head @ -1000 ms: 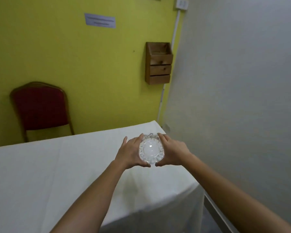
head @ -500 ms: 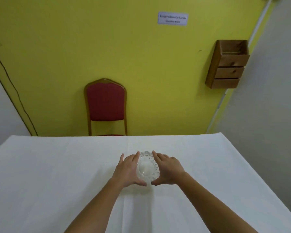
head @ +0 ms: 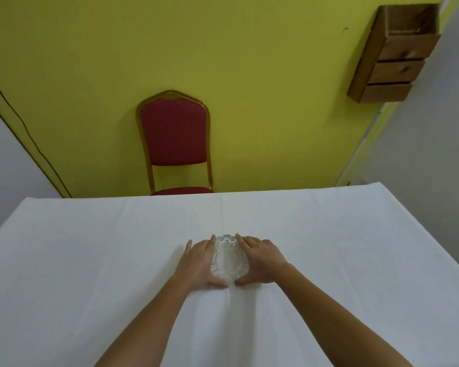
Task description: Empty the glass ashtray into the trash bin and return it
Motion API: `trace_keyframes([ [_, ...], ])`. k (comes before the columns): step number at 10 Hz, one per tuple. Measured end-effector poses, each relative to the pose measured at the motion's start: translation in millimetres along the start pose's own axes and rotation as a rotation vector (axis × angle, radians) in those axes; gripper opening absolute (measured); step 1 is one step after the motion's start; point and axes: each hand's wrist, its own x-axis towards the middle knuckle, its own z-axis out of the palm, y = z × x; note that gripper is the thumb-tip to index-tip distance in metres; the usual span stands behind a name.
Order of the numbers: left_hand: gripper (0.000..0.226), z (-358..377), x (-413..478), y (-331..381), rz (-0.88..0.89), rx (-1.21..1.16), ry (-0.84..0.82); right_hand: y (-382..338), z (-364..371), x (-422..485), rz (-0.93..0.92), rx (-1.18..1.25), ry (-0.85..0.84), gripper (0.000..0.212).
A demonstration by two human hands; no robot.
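My left hand and right hand cup the glass ashtray from either side, fingers curled against its rim and thumbs nearly meeting at its near edge. The ashtray sits upright on the white tablecloth, about mid-table, and its bowl looks empty. Beyond the table's far edge a red chair stands against the yellow wall.

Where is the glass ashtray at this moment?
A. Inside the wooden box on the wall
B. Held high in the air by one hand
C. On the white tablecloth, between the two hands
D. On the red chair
C: the glass ashtray sits on the white tablecloth, with the left hand and the right hand cupping its sides.
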Motion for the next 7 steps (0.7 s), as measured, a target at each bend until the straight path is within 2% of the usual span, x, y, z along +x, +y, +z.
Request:
trace_keyframes([
  [2,0.128,-0.6,6.1,4.7,0.011,0.015,-0.002,11.4,1.2,-2.0,0.011,0.049,-0.009,0.118],
  [4,0.124,6.8,0.5,2.9,-0.012,0.11,-0.058,8.7,12.5,-4.7,0.004,-0.072,-0.051,0.117],
  [5,0.15,0.0,-0.2,2.9,0.002,0.158,-0.098,8.1,10.6,-4.0,0.021,-0.1,-0.078,0.118],
  [6,0.132,-16.6,-4.3,4.2,-0.024,0.116,-0.108,10.0,-2.8,-5.6,0.024,-0.107,-0.163,0.119],
  [7,0.104,-41.2,-3.0,2.3,-0.044,0.063,-0.054,8.3,-27.8,-3.2,0.06,-0.031,-0.176,0.109],
])
